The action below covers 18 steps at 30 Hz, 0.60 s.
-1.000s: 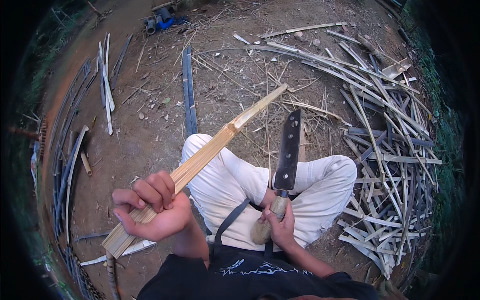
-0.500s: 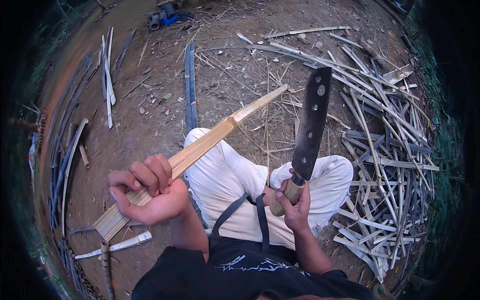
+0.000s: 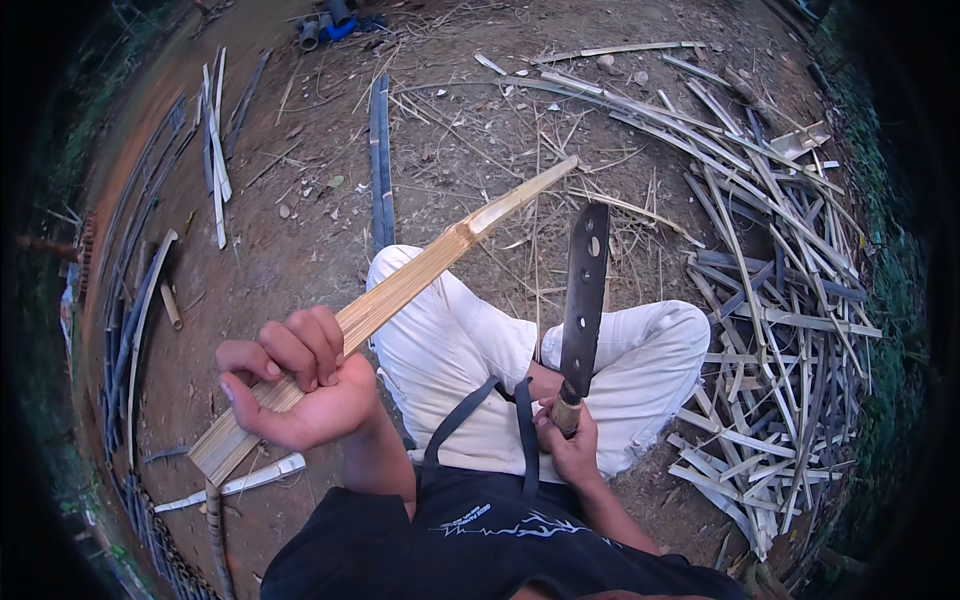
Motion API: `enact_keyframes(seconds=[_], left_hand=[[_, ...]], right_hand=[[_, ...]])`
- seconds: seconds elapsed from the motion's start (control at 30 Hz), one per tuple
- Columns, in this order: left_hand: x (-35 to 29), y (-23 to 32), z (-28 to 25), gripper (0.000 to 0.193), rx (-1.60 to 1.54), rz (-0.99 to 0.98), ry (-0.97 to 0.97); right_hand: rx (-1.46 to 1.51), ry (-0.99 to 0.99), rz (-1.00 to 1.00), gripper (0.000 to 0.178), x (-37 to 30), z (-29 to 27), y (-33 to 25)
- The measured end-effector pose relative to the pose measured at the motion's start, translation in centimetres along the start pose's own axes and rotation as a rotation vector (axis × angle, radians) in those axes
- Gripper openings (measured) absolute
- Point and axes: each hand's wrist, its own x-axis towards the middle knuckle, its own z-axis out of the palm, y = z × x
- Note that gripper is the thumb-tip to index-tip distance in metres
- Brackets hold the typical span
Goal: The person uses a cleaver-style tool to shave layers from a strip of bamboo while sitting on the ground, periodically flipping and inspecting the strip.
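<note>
My left hand [image 3: 300,385] is wrapped round the wide lower part of a split bamboo strip [image 3: 410,285]. The strip slants up to the right across my left knee, with a node partway along and a narrowed, pale far end. In my right hand [image 3: 570,440], fingers closed round its wooden handle, is a broad dark cleaver-like knife [image 3: 586,300] with several holes in its blade. The blade points up and away from me, over my right leg. Its tip is a little below and right of the strip's narrow end, apart from it. My legs are crossed in white trousers [image 3: 450,350].
A large tangled heap of split bamboo [image 3: 790,330] covers the ground at the right. Long dark bamboo strips [image 3: 130,310] lie along the left side. A dark strip [image 3: 381,165] lies beyond my left knee. At the far back are dark tubes [image 3: 325,28] and something blue.
My right hand has lowered the knife and drawn it left, toward my body, turning its blade more edge-on. The left hand and the bamboo strip have barely moved.
</note>
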Motion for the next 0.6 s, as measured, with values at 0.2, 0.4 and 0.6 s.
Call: enact_keyframes(seconds=[0.2,0.4,0.6], left_hand=[[0.4,-0.5,-0.2,0.035,-0.015,0.017,0.019],[0.5,-0.3,-0.9,0.034,0.046,0.02,-0.002],[-0.1,-0.2,-0.7,0.032,0.122,0.032,0.033]], right_hand=[[0.04,-0.021,-0.044,0.025,1.3,-1.2,0.8],[0.298,-0.015,0.052,0.028,2.6,-1.3,2.6],[0.29,-0.027,-0.02,0.032,1.5,-0.9,3.1]])
